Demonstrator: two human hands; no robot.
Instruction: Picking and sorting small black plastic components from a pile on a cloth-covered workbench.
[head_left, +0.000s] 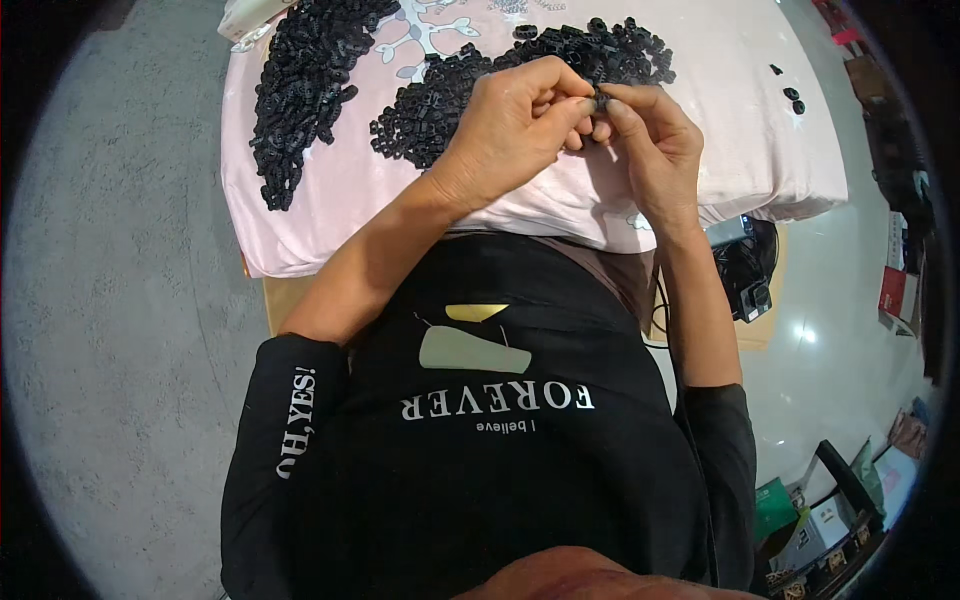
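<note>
Between the fingertips of both hands is a small black plastic part, mostly covered by the fingers. My left hand pinches it from the left with thumb and forefinger. From the other side, the thumb and forefinger of my right hand grip it too. Just behind the hands spreads a heap of similar small black parts on a pink patterned cloth. A second, longer pile of black parts lies at the left of the cloth. The exact shape of the held part cannot be made out.
A few loose black pieces lie near the cloth's right side. A white package sits at the far left corner. Below the table's right edge are a black bag and a device. Boxes stand along the floor at right.
</note>
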